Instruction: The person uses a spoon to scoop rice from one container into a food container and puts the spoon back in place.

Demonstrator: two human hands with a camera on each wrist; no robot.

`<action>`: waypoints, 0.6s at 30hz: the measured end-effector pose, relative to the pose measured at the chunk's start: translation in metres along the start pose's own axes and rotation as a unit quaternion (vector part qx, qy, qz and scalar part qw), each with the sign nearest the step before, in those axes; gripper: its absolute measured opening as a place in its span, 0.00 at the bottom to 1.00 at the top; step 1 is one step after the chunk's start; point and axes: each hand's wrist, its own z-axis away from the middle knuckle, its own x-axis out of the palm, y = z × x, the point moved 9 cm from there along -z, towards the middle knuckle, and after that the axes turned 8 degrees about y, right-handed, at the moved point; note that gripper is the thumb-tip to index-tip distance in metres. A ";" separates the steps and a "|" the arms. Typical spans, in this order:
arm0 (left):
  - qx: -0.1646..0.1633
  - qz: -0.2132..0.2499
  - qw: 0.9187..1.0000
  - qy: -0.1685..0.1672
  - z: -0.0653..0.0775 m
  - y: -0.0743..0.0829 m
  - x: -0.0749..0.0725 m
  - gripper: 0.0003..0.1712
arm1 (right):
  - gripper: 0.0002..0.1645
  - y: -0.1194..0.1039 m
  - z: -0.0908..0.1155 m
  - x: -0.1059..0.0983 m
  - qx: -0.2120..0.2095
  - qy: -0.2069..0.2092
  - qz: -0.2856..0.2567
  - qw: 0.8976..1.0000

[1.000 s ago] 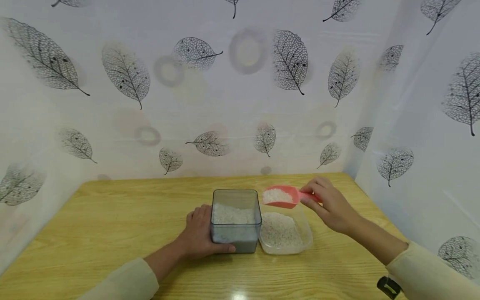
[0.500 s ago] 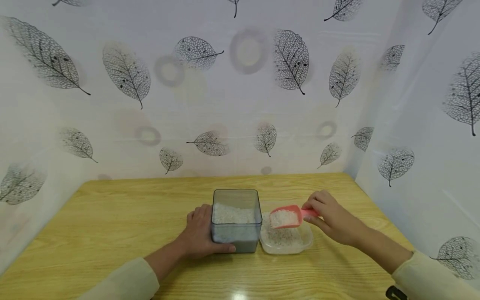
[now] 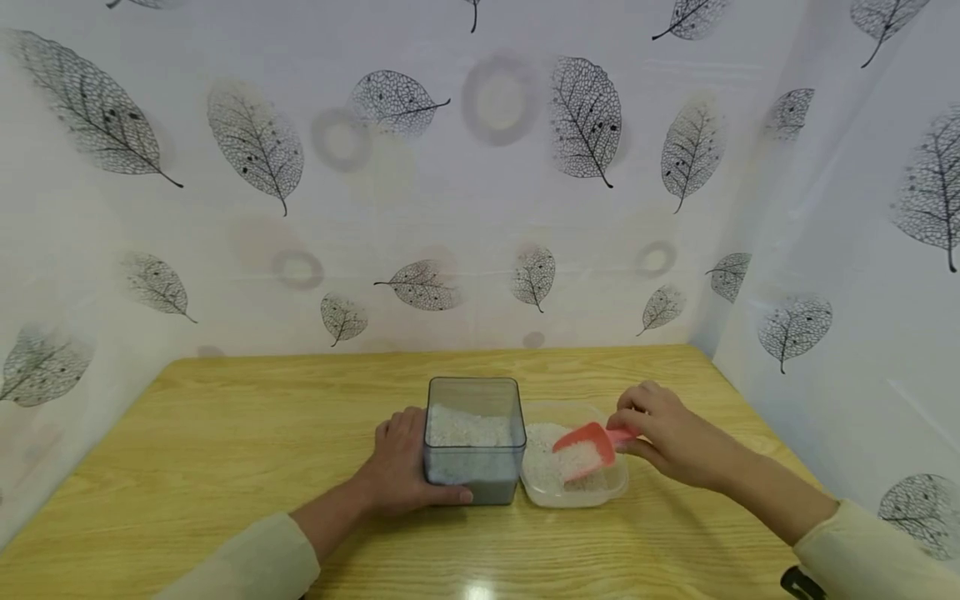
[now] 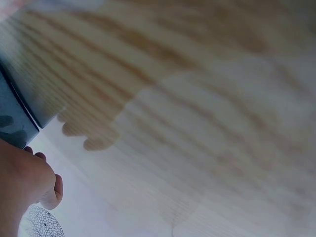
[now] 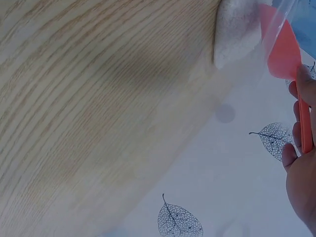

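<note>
In the head view, a square grey see-through container (image 3: 474,471) stands mid-table, partly filled with white grains that look like rice. My left hand (image 3: 401,467) holds its left side, thumb along the front face. Against the container's right side sits a low clear plastic tub (image 3: 617,490) with more of the rice (image 3: 542,446). My right hand (image 3: 667,433) grips the handle of a pink scoop (image 3: 596,437), whose bowl carries rice and tilts down over the tub. The right wrist view shows the scoop's pink underside (image 5: 284,52) behind the tub's clear wall.
A wood-grain table (image 3: 262,433) lies beneath everything. Behind it and along both sides hangs a white sheet (image 3: 480,192) printed with dark leaves. A black band (image 3: 801,583) shows by the right sleeve.
My right hand has lowered the loaded scoop from above the tub's back edge, moving it slightly right and tipping its bowl down toward the tub's rice. The left hand and grey container stay put.
</note>
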 end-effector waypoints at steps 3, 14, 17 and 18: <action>0.000 -0.001 1.000 0.000 0.000 0.000 0.000 0.63 | 0.13 -0.001 -0.001 -0.005 -0.015 0.007 0.007 1.000; -0.002 -0.001 1.000 -0.002 0.000 -0.001 0.000 0.64 | 0.13 -0.007 -0.008 -0.014 -0.055 0.020 0.013 0.998; 0.000 0.001 1.000 -0.001 0.000 0.000 0.000 0.64 | 0.15 -0.009 -0.010 -0.016 -0.057 0.021 0.020 0.998; 0.000 0.001 1.000 -0.001 0.000 0.000 0.000 0.64 | 0.16 -0.009 -0.010 -0.017 -0.058 0.022 0.023 0.998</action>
